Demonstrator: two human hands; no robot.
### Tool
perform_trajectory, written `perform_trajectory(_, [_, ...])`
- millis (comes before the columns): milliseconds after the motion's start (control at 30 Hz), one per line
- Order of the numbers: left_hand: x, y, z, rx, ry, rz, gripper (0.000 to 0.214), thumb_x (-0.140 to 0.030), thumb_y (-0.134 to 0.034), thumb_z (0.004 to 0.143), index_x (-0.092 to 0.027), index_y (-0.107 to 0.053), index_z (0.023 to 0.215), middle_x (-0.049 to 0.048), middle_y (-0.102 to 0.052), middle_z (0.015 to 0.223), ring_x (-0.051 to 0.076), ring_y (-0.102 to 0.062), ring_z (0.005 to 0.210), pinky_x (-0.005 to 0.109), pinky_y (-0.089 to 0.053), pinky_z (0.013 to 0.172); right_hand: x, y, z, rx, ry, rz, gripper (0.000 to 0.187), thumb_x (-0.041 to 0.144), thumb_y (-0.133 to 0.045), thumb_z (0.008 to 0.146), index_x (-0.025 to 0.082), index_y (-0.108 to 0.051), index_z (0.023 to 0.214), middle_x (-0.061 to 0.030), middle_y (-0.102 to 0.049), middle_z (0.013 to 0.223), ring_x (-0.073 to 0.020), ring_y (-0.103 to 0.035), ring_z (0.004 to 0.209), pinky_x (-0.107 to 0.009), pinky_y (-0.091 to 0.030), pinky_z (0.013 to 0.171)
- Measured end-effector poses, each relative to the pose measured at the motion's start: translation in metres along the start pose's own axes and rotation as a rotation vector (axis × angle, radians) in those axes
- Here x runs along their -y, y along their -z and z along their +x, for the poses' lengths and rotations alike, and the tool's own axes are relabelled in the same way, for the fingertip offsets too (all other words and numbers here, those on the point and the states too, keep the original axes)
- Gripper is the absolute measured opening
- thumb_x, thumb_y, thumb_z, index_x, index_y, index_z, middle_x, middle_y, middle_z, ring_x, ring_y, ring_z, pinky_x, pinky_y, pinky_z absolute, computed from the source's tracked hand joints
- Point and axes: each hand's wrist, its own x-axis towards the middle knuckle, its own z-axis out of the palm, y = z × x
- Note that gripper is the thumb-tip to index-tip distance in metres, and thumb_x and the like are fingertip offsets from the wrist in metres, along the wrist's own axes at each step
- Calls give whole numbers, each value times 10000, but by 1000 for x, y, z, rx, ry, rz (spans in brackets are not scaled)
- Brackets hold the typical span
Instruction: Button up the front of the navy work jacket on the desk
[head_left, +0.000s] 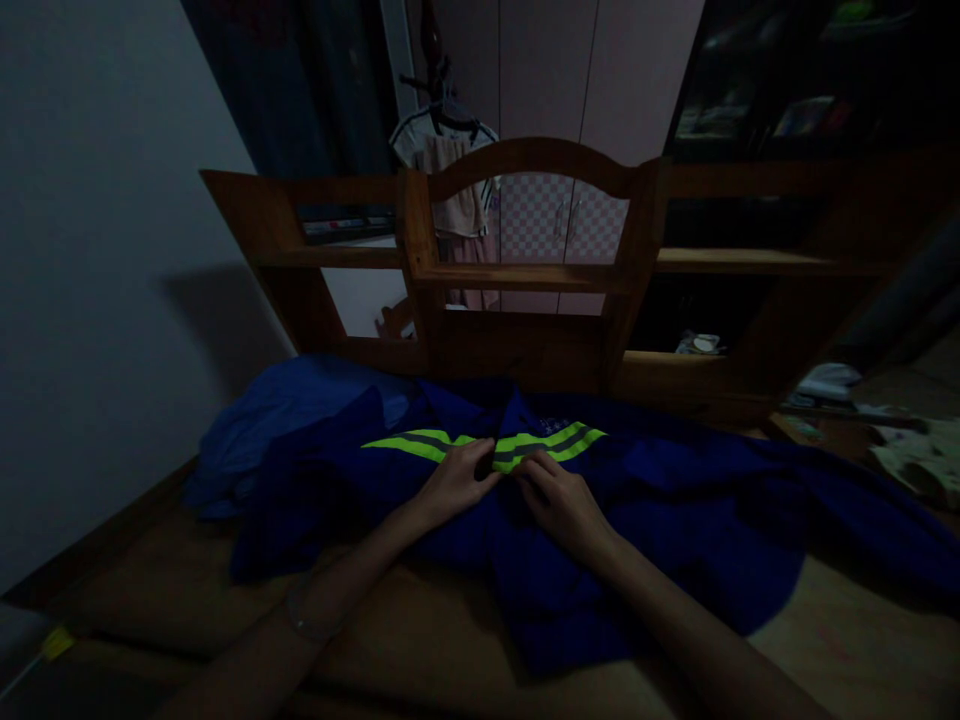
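A dark blue work jacket [675, 510] with yellow-green reflective stripes [420, 444] lies spread on a wooden surface in dim light. My left hand [456, 482] and my right hand [559, 500] rest on it side by side at the front opening, just below the stripes. The fingers of both hands are curled and pinch the fabric edges where the two front panels meet. A thin bracelet sits on my left wrist [311, 615].
A wooden headboard with shelves [525, 270] stands right behind the jacket. A lighter blue cloth [277, 410] is bunched at the left. A wall [97, 250] runs along the left. Clothes hang behind on a wardrobe [450, 170]. Small items lie at the right [900, 440].
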Motion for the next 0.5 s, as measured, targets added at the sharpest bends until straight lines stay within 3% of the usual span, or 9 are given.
perform_trajectory(267, [8,-2,0,105,-123,121,114,-173,-554,814,-172,-537,927,36,-577,894,167,-562,829,249,-428,712,-3,-3,-1,-11,1,15,166,166,-409,938,223,-534,1030,-27,-569,996,-150,-584,870,-241,-442,743])
perform_trajectory(500, [0,-7,-8,173,-211,208,92,-151,-456,891,-183,-490,970,43,-541,973,172,-541,902,269,-433,771,-3,-3,-1,-3,4,7,186,148,-425,921,221,-532,1054,-41,-563,1015,-160,-582,874,-246,-447,727])
